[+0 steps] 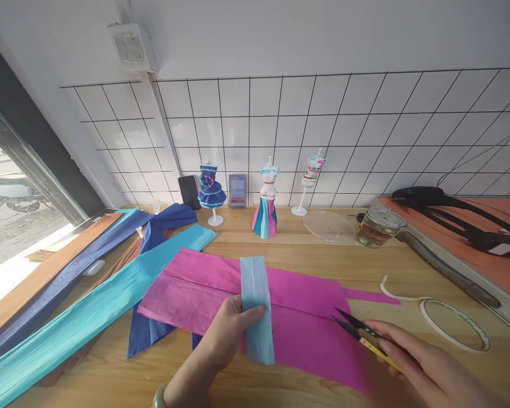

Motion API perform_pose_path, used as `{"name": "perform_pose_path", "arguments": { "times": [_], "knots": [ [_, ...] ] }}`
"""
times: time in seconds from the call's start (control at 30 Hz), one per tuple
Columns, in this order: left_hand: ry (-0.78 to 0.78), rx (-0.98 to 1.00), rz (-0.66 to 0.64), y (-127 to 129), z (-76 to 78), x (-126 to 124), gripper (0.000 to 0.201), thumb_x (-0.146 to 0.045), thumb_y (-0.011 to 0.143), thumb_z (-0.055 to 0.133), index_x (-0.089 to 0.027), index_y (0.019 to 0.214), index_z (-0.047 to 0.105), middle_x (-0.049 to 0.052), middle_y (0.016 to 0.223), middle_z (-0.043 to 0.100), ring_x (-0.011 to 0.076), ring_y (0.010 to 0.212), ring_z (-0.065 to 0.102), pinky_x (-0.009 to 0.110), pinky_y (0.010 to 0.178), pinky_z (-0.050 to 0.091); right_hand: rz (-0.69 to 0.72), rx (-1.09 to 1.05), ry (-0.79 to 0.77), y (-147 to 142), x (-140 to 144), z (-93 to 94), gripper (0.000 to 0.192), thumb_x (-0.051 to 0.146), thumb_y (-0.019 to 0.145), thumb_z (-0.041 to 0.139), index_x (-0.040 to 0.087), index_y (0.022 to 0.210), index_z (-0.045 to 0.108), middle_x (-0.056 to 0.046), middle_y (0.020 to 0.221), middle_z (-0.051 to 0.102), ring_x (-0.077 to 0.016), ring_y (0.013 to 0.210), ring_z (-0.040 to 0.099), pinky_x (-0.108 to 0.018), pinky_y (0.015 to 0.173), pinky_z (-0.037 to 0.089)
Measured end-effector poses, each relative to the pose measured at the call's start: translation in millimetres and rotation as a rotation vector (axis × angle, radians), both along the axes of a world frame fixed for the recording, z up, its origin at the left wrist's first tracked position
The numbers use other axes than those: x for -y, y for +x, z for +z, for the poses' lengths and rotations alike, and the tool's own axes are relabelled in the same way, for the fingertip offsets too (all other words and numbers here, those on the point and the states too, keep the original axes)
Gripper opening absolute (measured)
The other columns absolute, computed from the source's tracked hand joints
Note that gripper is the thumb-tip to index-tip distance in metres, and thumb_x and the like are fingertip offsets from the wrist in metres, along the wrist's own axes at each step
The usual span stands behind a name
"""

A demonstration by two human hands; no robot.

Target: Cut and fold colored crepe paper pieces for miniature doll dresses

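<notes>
My left hand [230, 327] pinches a short light-blue strip of crepe paper [257, 283] between thumb and fingers, upright over a magenta crepe paper sheet [310, 334]. In my right hand [412, 354] is a pair of small scissors [352, 324] with black and yellow handles. Their blades point left, slightly apart, above the right part of the magenta sheet. A narrow magenta strip [378, 296] lies past that sheet's right end. Further right on the wooden table rests a ring-shaped roll of white tape [454, 324], its loose end curling left.
Turquoise [123, 289], blue [85, 272] and brown crepe paper [51, 263] lies at left. Along the tiled wall stand a blue-dressed mini mannequin [211, 187], one with a striped skirt [265, 212] and another on a stand [312, 173]. A clear disc [328, 228] and a glass jar [377, 226] sit back right.
</notes>
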State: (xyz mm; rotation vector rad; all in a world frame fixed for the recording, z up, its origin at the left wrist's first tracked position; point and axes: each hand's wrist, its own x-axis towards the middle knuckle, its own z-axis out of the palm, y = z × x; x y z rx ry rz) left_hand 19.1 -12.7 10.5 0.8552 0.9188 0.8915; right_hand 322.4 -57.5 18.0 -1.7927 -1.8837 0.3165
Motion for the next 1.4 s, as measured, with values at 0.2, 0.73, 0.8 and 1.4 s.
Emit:
{"name": "perform_pose_path", "arguments": {
  "times": [0.2,0.73,0.8,1.4],
  "knots": [
    [0.001,-0.003,-0.115,-1.7,-2.0,1.9,0.023,-0.031,0.076,0.061,-0.009,0.074,0.063,0.006,0.059,0.066,0.0136,0.052,0.060,0.021,0.049,0.047,0.162,-0.438,-0.489,-68.2,-19.6,24.2,0.046,0.058,0.084,0.037,0.021,0.101,0.059,-0.002,0.076,0.063,-0.0137,0.064,0.057,-0.021,0.060,0.047],
    [-0.035,-0.047,-0.181,5.1,5.5,1.5,0.027,-0.033,0.075,0.061,-0.007,0.071,0.065,0.009,0.065,0.067,0.0143,0.051,0.064,0.019,0.046,0.049,0.250,-0.702,-0.685,-93.3,-31.3,0.2,0.051,0.060,0.081,0.041,0.022,0.109,0.061,-0.004,0.097,0.062,-0.0180,0.090,0.055,-0.022,0.073,0.045],
    [-0.038,-0.058,-0.182,6.2,6.2,1.6,0.027,-0.034,0.075,0.061,-0.007,0.072,0.064,0.009,0.065,0.067,0.0142,0.051,0.063,0.019,0.046,0.049,0.246,-0.697,-0.695,-93.1,-31.0,1.9,0.049,0.060,0.082,0.042,0.022,0.103,0.063,-0.002,0.086,0.060,-0.0148,0.079,0.054,-0.020,0.068,0.044],
    [0.009,-0.148,-0.249,9.0,3.2,3.9,0.027,-0.036,0.076,0.058,-0.009,0.075,0.063,0.006,0.065,0.065,0.0147,0.052,0.062,0.020,0.047,0.046,0.444,-0.647,-0.592,-104.4,-27.5,9.2,0.041,0.052,0.089,0.031,0.020,0.069,0.047,0.005,0.062,0.028,-0.0101,0.057,0.027,-0.021,0.050,0.025]
  ]
}}
